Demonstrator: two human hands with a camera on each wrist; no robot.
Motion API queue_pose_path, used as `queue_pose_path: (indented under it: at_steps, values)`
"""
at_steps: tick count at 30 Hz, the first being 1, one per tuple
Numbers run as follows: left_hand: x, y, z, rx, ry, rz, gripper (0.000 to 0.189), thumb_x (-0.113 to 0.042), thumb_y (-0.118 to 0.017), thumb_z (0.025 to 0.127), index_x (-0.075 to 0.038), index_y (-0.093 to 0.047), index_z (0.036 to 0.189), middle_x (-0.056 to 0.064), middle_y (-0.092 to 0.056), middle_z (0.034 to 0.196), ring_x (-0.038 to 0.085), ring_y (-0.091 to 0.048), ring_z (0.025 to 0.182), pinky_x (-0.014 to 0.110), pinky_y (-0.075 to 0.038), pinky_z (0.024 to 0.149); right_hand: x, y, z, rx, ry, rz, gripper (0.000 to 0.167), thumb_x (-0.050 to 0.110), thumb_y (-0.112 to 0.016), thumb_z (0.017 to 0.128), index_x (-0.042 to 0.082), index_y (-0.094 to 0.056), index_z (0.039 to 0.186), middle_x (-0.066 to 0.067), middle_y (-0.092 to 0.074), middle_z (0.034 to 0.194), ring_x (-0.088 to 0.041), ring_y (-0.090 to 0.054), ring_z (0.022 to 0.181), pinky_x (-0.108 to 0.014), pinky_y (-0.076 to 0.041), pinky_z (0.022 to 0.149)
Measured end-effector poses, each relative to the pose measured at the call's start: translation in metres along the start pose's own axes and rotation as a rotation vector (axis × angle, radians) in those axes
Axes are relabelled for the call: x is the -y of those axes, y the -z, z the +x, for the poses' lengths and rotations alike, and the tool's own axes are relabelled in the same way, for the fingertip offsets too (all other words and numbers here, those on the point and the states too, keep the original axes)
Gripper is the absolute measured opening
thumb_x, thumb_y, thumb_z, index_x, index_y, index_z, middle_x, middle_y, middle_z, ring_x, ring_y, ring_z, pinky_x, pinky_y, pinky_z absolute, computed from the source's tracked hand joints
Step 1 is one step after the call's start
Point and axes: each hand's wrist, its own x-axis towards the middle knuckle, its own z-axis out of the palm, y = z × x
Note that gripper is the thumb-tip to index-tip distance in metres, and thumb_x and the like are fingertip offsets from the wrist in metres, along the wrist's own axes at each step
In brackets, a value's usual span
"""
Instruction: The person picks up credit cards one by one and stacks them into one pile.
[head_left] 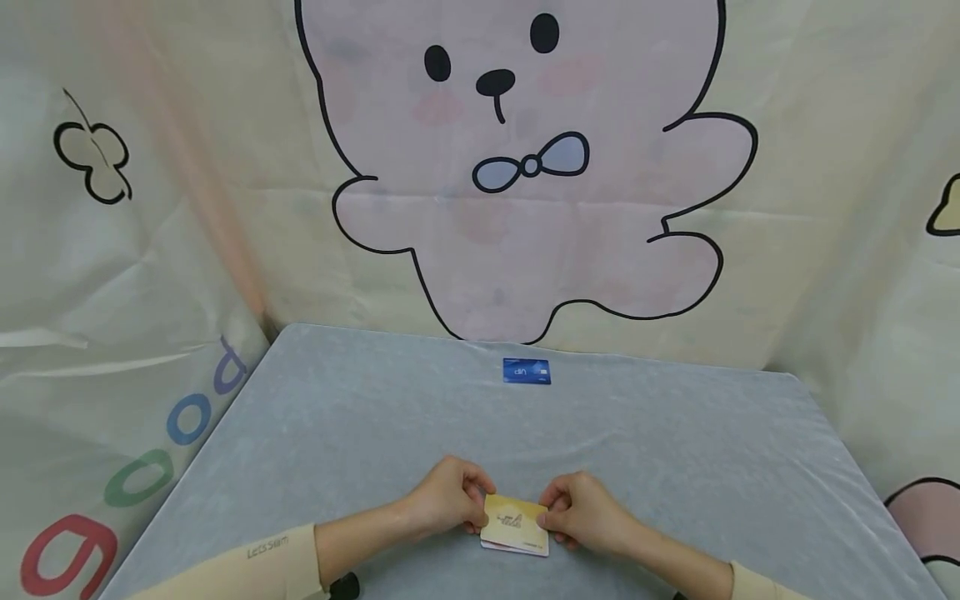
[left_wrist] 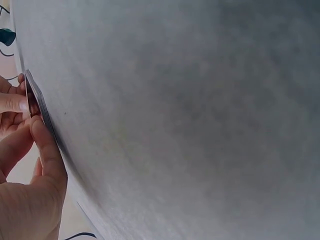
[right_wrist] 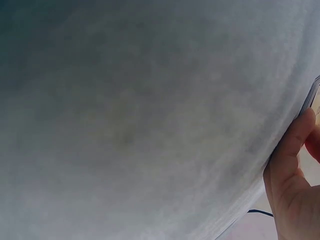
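Note:
Near the front of the table, a small yellow booklet (head_left: pixel 513 523) with a dark printed mark is held between both hands. My left hand (head_left: pixel 448 497) pinches its left edge, and my right hand (head_left: pixel 588 510) pinches the right edge between thumb and fingers. Along the near side a white lower layer shows beneath the yellow cover, slightly parted from it. The left wrist view shows the booklet (left_wrist: pixel 44 107) edge-on, its cover lifted from a stack of thin layers. Only a sliver of the booklet (right_wrist: pixel 308 99) appears in the right wrist view.
A blue card (head_left: pixel 527 372) lies flat near the far edge of the table. Grey-blue cloth (head_left: pixel 360 417) covers the tabletop. Behind it hangs a pale curtain (head_left: pixel 780 175) with a cartoon figure, and more printed fabric (head_left: pixel 150 292) hangs at the left.

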Motion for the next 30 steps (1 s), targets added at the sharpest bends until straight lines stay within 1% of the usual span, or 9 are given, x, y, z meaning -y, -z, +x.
queue_pose_path:
  at_steps: [12, 17, 23, 30]
  values:
    - [0.0043, -0.0023, 0.0009, -0.012, 0.003, 0.042, 0.031, 0.023, -0.076, 0.072, 0.004, -0.072, 0.096, 0.006, -0.062, 0.065, 0.013, -0.06, 0.052, 0.025, -0.053, 0.05, -0.0014, -0.0018, 0.0002, -0.014, -0.012, 0.005, 0.009, 0.001, -0.079, 0.09, -0.001, -0.07, 0.092, -0.004, -0.063, 0.066, -0.011, -0.055, 0.054, -0.021, -0.047, 0.046]
    - [0.0037, -0.0026, 0.0007, -0.015, -0.005, 0.063, 0.03, 0.023, -0.075, 0.073, 0.004, -0.072, 0.096, 0.006, -0.063, 0.065, 0.013, -0.06, 0.053, 0.025, -0.053, 0.05, -0.001, -0.0018, -0.0004, -0.015, -0.005, 0.011, 0.01, 0.0, -0.079, 0.09, -0.002, -0.071, 0.094, -0.005, -0.063, 0.067, -0.013, -0.056, 0.055, -0.021, -0.047, 0.046]
    - [0.0026, -0.0028, 0.0004, -0.015, 0.009, 0.074, 0.029, 0.023, -0.073, 0.072, 0.005, -0.073, 0.095, 0.007, -0.064, 0.065, 0.014, -0.061, 0.054, 0.026, -0.053, 0.051, -0.0017, -0.002, 0.0002, -0.017, -0.004, 0.014, 0.012, 0.0, -0.079, 0.089, -0.004, -0.071, 0.098, -0.005, -0.064, 0.068, -0.013, -0.057, 0.056, -0.021, -0.048, 0.046]
    - [0.0018, -0.0029, 0.0005, -0.017, -0.004, 0.084, 0.029, 0.024, -0.072, 0.071, 0.006, -0.072, 0.094, 0.007, -0.064, 0.064, 0.014, -0.061, 0.054, 0.026, -0.054, 0.05, -0.0019, -0.0011, 0.0017, -0.009, -0.009, 0.008, 0.01, 0.0, -0.078, 0.09, -0.002, -0.071, 0.097, -0.005, -0.064, 0.068, -0.012, -0.057, 0.057, -0.021, -0.049, 0.047]
